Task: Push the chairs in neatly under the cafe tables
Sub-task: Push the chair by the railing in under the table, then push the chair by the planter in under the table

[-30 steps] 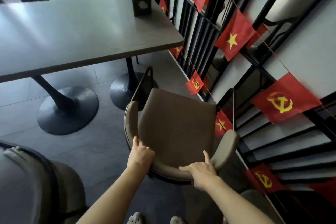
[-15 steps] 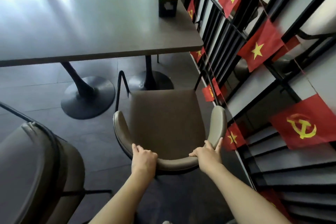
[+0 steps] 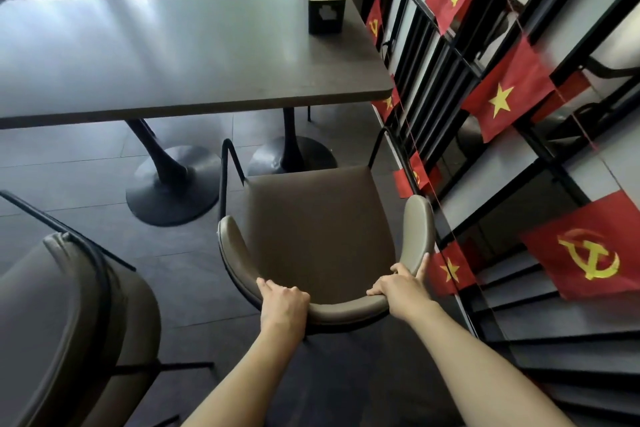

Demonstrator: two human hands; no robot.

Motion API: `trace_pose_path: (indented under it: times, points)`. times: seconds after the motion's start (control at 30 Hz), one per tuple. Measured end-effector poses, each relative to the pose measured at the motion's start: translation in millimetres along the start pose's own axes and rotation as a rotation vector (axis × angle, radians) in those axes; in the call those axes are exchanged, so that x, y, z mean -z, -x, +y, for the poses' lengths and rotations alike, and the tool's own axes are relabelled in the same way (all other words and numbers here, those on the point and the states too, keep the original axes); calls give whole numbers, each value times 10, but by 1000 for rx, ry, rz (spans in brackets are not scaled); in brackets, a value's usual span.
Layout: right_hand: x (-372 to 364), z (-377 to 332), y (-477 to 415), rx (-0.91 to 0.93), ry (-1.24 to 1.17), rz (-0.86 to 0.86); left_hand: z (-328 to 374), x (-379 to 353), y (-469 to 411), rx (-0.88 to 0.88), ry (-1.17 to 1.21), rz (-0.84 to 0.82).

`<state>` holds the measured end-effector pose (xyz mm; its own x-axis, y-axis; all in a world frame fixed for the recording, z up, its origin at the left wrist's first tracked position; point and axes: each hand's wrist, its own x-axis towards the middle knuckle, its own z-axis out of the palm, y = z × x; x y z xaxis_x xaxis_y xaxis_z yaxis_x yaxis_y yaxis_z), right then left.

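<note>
Dark grey floor tiles (image 3: pixel 194 291) run under a brown chair (image 3: pixel 315 229) whose seat faces twelve o'clock toward the grey cafe table (image 3: pixel 166 55), its front edge short of the tabletop and close to the two black pedestal bases (image 3: pixel 173 184). Both hands close over the curved backrest, the left hand (image 3: pixel 282 302) wrapped round it at seven o'clock of the seat and the right hand (image 3: pixel 401 288) at five o'clock, thumb raised along the arm. Outward, a black tissue box (image 3: pixel 325 10) stands at the table's one o'clock corner, red flags (image 3: pixel 505 97) hang on the black railing at three o'clock, and a second chair (image 3: pixel 69 322) sits at eight o'clock.
</note>
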<state>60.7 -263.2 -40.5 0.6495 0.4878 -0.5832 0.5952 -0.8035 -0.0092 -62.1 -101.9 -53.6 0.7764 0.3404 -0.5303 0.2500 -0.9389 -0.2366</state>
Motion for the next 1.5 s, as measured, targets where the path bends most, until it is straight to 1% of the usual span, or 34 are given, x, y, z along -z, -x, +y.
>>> trace_pose_path:
  times: [0.1,0.17,0.2,0.27,0.3,0.37,0.43,0.53,0.57,0.6,0.67,0.77,0.87,0.97,1.1,1.13,1.2,1.27,1.33,1.43,1.5]
  points:
    - [31,17,3,7,-2,-11,8,9,0,-8,18,6]
    - [37,16,10,8,0,-18,-47,-85,-1,-23,78,53]
    - [38,15,17,5,4,-22,-96,-163,-3,-37,133,102]
    - [37,3,21,-6,24,-29,-220,-333,-15,-78,231,284]
    - [38,-5,18,-13,42,-41,-279,-382,-17,-95,251,324]
    - [52,-20,2,-17,71,-96,-364,-413,17,-137,260,367]
    - [89,-43,-12,-4,80,-186,-421,-408,66,-158,307,414]
    - [207,-91,2,24,23,-298,-493,-381,169,-176,442,472]
    - [251,-120,12,26,-44,-308,-519,-356,207,-165,541,457]
    - [287,-165,23,27,-116,-309,-549,-326,246,-140,612,407]
    - [357,-321,66,36,-230,-286,-634,-309,330,-84,703,360]
    - [465,-707,142,66,-304,-192,-852,-287,478,27,820,412]
    - [588,-1239,253,161,-332,-122,-1195,-318,680,172,817,495]
    - [649,-1856,346,261,-327,-81,-1632,-472,971,308,800,520]
    - [550,-2791,456,388,-251,-34,-2230,-927,1439,490,835,462]
    - [499,-3026,488,412,-239,-22,-2375,-1085,1566,522,848,417]
    - [374,-3481,549,465,-195,9,-2647,-1436,1828,563,869,276]
    - [241,-3898,615,522,-77,43,-2899,-1789,2069,559,833,124]
    - [108,-4267,629,557,51,60,-3117,-2120,2291,531,794,21]
    - [-94,-4724,573,613,279,64,-3344,-2532,2578,508,794,-71]
    - [-217,-4953,527,657,457,54,-3377,-2721,2687,486,781,-92]
